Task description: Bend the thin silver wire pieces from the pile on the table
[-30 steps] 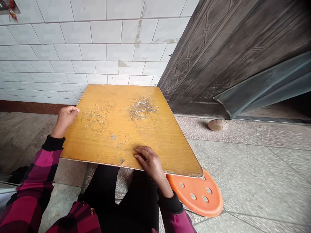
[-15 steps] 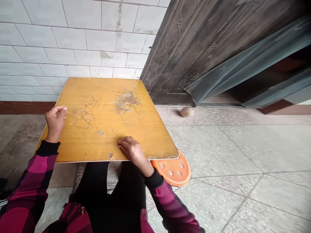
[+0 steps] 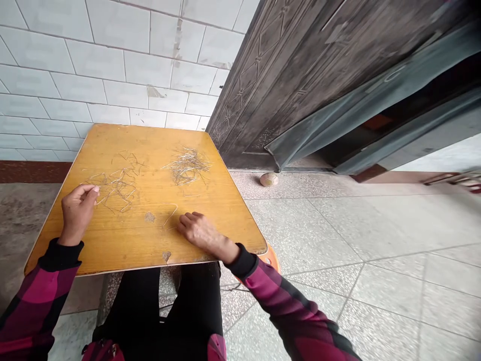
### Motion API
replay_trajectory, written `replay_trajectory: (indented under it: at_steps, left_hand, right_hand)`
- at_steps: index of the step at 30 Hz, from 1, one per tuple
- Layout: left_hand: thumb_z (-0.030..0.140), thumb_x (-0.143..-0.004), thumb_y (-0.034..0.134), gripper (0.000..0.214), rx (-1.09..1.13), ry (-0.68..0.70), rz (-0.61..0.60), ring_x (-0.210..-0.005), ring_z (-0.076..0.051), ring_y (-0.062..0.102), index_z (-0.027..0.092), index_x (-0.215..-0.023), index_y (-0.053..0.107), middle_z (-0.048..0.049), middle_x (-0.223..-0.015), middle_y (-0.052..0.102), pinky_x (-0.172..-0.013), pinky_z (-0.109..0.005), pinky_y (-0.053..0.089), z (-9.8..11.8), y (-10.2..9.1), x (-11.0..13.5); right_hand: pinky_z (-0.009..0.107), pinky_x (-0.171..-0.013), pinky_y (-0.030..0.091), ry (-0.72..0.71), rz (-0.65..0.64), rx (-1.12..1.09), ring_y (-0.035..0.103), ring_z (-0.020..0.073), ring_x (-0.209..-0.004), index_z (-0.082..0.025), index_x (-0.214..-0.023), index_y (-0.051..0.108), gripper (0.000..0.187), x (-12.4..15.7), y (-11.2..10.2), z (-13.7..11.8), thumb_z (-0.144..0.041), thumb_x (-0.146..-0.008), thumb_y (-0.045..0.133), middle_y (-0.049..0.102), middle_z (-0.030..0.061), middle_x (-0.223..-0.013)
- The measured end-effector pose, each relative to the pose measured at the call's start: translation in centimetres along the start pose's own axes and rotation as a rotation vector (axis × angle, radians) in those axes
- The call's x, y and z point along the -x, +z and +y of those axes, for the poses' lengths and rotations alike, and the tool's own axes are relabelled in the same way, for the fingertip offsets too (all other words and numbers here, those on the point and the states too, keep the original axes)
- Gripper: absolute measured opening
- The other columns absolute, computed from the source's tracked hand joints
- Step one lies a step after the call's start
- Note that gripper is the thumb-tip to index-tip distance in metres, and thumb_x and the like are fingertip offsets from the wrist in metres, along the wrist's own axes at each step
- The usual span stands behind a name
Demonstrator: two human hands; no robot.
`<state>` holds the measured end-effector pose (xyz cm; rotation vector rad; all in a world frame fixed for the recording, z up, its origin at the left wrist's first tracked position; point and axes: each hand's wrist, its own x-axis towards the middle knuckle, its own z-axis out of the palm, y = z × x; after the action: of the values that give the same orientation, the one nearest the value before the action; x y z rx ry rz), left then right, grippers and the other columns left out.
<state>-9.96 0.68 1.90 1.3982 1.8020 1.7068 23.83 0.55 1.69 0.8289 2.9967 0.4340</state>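
Left hand [image 3: 78, 214]: fingers [image 3: 90, 189] pinched together at the edge of a wire tangle [image 3: 116, 188]; any hold on a wire is too small to tell.
Right hand [image 3: 201, 231]: fingers [image 3: 188, 219] apart, flat on the worktop, just beside a bent wire [image 3: 170, 215].
Worktop [image 3: 124, 240]: yellow wood, carrying both, plus a wire clump [image 3: 187, 165] farther ahead.

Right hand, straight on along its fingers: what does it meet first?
Probably the loose bent wire lying on the yellow tabletop, just ahead of the right hand's fingertips; the exact gap is hard to judge from this view.
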Motion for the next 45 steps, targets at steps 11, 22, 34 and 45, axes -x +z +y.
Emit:
replay_trajectory:
  at_steps: [11,22,34,45]
  left_hand:
    - [0.036,-0.078,0.061,0.020,-0.006,0.045,-0.070,-0.048,-0.009,0.043,0.017,-0.074,0.064,0.0047,-0.054,0.052,-0.046,-0.021,0.034,0.3,0.3,0.5]
    - [0.030,-0.077,0.065,0.014,0.200,-0.065,-0.033,-0.048,-0.008,0.046,0.016,-0.076,0.065,0.0029,-0.058,0.056,-0.046,-0.021,0.036,0.4,0.6,0.6]
    - [0.030,-0.075,0.065,0.013,0.301,-0.158,-0.020,-0.046,-0.007,0.042,0.017,-0.072,0.064,0.0034,-0.058,0.053,-0.044,-0.021,0.032,0.3,0.4,0.2]
    - [0.029,-0.070,0.064,0.014,0.230,-0.276,-0.031,-0.042,-0.006,0.039,0.015,-0.067,0.063,0.0032,-0.054,0.053,-0.039,-0.020,0.027,-1.2,0.5,-1.1]
  right_hand:
    - [0.029,-0.066,0.038,0.327,0.040,-0.021,0.058,0.0196,-0.080,-0.011,-0.089,0.067,0.012,-4.7,-1.0,10.4,-0.015,-0.088,0.056,0.065,0.0125,-0.091]
    - [0.023,-0.062,0.041,0.203,0.173,-1.135,0.056,0.0098,-0.063,-0.013,-0.107,0.066,0.028,-15.9,1.6,-2.7,-0.027,-0.082,0.067,0.069,0.0039,-0.085]
    - [0.015,-0.036,0.037,0.474,0.103,-1.993,0.051,0.0052,-0.041,-0.013,-0.074,0.065,0.022,-16.1,-1.7,0.5,-0.033,-0.070,0.073,0.065,-0.0021,-0.058]
    - [0.011,-0.031,0.036,0.674,0.028,-2.102,0.051,0.0039,-0.037,-0.010,-0.074,0.069,0.011,-14.4,-0.3,2.7,-0.020,-0.075,0.072,0.066,-0.0008,-0.053]
